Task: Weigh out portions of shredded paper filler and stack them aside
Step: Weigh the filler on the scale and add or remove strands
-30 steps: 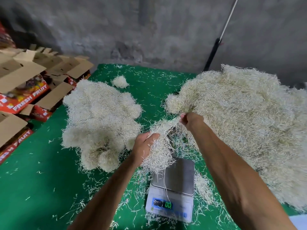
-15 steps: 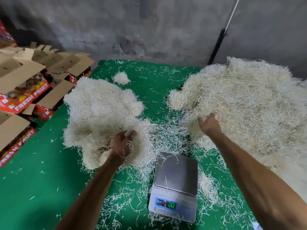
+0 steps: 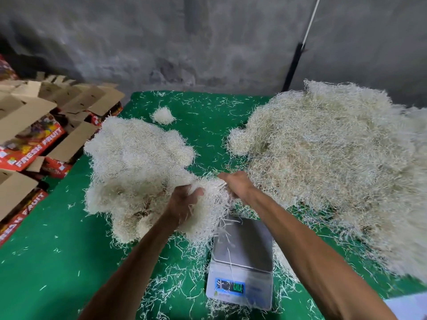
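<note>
We hold a clump (image 3: 209, 209) of shredded paper between our two hands, above the far left corner of the scale (image 3: 241, 262) and just off its plate. Our left hand (image 3: 183, 204) curls round the clump's left side, thumb forward against the shreds, so that grip is closed on the paper. Our right hand (image 3: 238, 184) meets the clump from the right with its fingers buried in the strands; this grip too is closed on the clump, though the fingertips themselves are hidden. Loose strands trail from the clump down onto the steel plate.

The scale sits near us on the green desk (image 3: 46, 262), its lit display (image 3: 230, 288) facing us; the digits are too blurred to read.

To the left of our hands lies the left pile (image 3: 136, 162) of rounded white clumps, and the held clump touches its near right edge. A small tuft (image 3: 163, 115) sits apart behind that pile. On the right spreads the big heap (image 3: 335, 162) of loose shreds, reaching to the picture's right edge, with our right forearm crossing in front of its near side. Stray strands litter the green around the scale.

Off the desk's left side stand open boxes (image 3: 34, 135), red with "FRESH FRUIT" printed on them. A pole (image 3: 298, 54) leans on the grey wall (image 3: 184, 42) behind.
</note>
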The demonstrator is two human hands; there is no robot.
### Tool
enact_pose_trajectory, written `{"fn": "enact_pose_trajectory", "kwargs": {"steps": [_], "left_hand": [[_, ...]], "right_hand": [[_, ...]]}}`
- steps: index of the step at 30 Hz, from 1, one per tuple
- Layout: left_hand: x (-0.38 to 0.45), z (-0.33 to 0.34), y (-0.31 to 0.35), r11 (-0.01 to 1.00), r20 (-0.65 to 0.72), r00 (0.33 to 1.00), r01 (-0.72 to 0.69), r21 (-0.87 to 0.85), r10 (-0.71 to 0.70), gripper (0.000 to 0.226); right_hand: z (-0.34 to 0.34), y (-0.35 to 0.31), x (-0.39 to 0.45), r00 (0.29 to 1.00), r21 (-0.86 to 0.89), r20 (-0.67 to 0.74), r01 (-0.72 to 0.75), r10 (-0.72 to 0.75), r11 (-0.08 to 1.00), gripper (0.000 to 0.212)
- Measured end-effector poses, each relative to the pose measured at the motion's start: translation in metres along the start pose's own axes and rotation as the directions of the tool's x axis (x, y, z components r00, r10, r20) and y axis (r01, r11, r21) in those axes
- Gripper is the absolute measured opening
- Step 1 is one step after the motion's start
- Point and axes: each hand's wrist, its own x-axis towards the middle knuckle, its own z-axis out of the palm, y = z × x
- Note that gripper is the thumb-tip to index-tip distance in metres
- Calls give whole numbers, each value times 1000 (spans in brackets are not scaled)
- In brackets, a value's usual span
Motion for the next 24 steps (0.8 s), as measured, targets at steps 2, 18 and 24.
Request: {"fn": "enact_pose_trajectory", "kwargs": {"steps": [2,18,24], "left_hand": [[2,8,4,998,13,1000,-6,58,5,21],[-14,-59,-52,998,-309,950,-22,54,37,34],[-15,-22,-46,988,-253,964,-51,146,87,29]], "right_hand": [[0,-7,8,995,38,-79,-54,57,998,32],[-125,24,20,874,-353,-479,-108,-80,929,46],[-79,43,-17,782,-766,-464,-118,-417,632,39]]}}
